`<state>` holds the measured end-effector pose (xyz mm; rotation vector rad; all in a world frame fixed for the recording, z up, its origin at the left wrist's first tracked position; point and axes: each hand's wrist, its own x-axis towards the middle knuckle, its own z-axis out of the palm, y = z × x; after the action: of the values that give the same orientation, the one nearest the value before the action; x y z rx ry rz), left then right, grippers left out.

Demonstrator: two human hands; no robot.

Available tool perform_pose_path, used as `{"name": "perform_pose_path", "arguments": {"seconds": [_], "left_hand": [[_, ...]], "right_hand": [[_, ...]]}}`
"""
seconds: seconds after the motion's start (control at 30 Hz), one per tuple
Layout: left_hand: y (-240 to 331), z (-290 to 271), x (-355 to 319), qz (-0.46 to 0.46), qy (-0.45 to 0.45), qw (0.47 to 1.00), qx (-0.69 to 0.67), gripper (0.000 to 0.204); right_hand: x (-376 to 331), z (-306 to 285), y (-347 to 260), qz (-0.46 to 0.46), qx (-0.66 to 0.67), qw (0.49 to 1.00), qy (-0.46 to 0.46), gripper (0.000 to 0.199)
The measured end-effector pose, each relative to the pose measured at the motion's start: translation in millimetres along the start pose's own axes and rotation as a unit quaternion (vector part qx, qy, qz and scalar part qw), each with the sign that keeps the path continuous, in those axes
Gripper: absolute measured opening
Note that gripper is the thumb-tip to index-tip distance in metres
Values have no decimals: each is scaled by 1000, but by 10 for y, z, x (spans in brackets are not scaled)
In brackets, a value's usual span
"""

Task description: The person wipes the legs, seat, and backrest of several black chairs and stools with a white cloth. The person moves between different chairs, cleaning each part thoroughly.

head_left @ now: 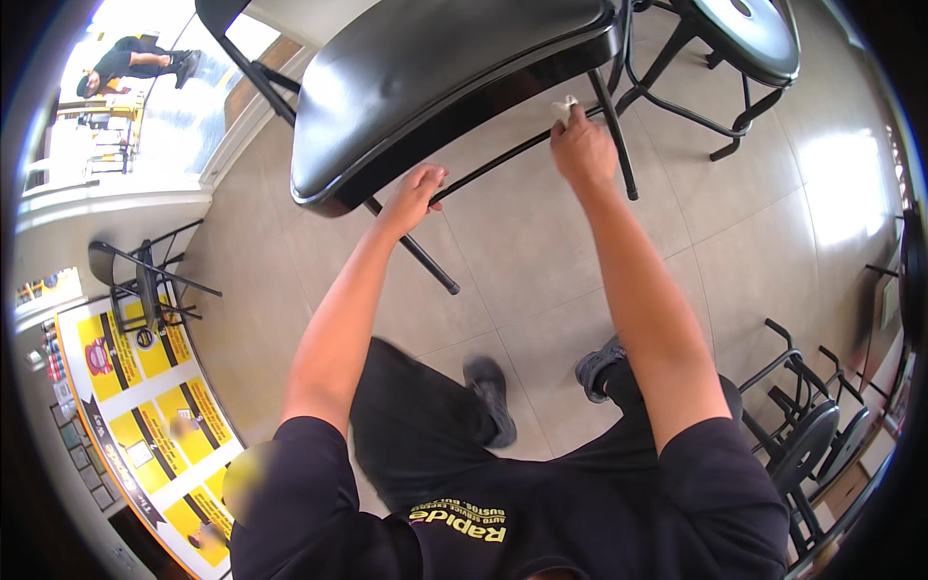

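A black folding chair (425,82) with a padded seat stands in front of me. A thin black crossbar (498,164) runs between its legs below the seat edge. My left hand (414,200) is closed round the chair's left front leg, close to where the crossbar meets it. In my right hand (586,155) a crumpled white cloth (565,109) is pinched between the fingers. That hand is at the right end of the crossbar, near the other front leg (619,155). The cloth's lower part is hidden by my fingers.
A black round-seated stool (749,39) stands at the far right. Another folding chair (150,280) is by the left wall, near a yellow and white board (159,425). Several black chairs (807,445) stand at the lower right. Beyond the glass at far left is a person (135,63).
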<state>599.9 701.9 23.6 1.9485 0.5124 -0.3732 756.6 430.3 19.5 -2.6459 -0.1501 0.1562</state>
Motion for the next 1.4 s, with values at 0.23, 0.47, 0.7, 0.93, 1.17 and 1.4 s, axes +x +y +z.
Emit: {"name": "perform_pose_path", "arguments": {"seconds": [0.23,0.47,0.7,0.93,1.17,1.4], "left_hand": [[-24,383,3,89,179,970,-136,74],[-359,390,242,184,151,971,24,64],[21,243,124,99,113,989,6,51],[283,129,-34,8,-1,1000,-14,43],[-163,171,185,178,114,977,43,30],[-204,234,191,219,237,925,202,32]], "right_hand": [[-1128,787,-857,-96,43,992,-69,69],[-1159,1109,-1008,-143,76,975,-153,51],[-912,1039,-1027,-220,45,963,-147,33],[-917,757,-795,-88,411,844,-333,53],[-903,694,-583,81,584,776,-223,38],[-593,986,-639,140,686,680,-217,27]]}}
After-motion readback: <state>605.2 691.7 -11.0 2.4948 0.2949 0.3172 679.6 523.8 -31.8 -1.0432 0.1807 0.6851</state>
